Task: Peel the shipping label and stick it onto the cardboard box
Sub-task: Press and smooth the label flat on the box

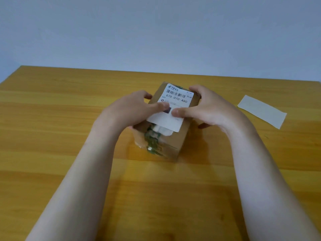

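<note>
Left hand [132, 106] and right hand [208, 106] clasp the box [173, 145] mid-tabletop [52, 119], thumbs pressing the label [175, 96] on top. I'd sweep outward from centre, firmly, over that lumpy tape [152, 141]; backing [262, 111] lies near the right edge.

A person's bare left hand [132, 106] and right hand [207, 108], seen from a head camera.
Both wrists [231, 123] are bare. The left forearm [83, 171] and right forearm [260, 171] are bare right down to the bottom edge of the view. The fingers [195, 88] are slim, and the thumbnails [174, 112] are short and plain.
</note>
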{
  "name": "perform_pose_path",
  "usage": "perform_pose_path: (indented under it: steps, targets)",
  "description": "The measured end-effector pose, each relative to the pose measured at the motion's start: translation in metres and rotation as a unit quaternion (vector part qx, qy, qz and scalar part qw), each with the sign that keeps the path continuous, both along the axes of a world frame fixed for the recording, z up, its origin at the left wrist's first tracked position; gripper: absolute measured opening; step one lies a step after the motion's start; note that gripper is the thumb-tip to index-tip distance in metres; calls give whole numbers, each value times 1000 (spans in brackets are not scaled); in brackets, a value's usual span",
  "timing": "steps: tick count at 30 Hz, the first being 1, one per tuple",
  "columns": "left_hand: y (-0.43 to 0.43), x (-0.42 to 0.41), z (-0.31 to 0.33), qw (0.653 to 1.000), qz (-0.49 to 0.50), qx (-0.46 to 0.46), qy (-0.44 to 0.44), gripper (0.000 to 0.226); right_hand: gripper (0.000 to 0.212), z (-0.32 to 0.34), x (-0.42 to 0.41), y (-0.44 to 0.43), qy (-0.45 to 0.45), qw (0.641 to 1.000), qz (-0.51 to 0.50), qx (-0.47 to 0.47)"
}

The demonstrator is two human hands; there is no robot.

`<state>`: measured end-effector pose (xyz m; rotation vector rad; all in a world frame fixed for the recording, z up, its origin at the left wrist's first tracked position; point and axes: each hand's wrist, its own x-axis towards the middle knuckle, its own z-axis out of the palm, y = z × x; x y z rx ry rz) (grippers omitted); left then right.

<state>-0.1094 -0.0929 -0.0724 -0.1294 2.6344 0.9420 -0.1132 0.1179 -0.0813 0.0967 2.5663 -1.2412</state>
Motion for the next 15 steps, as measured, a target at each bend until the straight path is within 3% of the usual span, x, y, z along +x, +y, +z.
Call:
perform_pose_path:
  steps: [3,6,10,15]
  targets:
    - [1,0,-5,997,-50,58,-32,54,120,1,1,4,-20,999,38,-13]
    - [1,-2,-9,995,-52,75,-34,54,110,1,1,3,-19,999,46,-18]
    - [3,-3,-13,991,-43,113,-49,91,94,-2,0,3,-19,999,36,-29]
    - [2,-4,-19,979,-34,190,-68,100,90,-3,1,5,-15,999,34,-25]
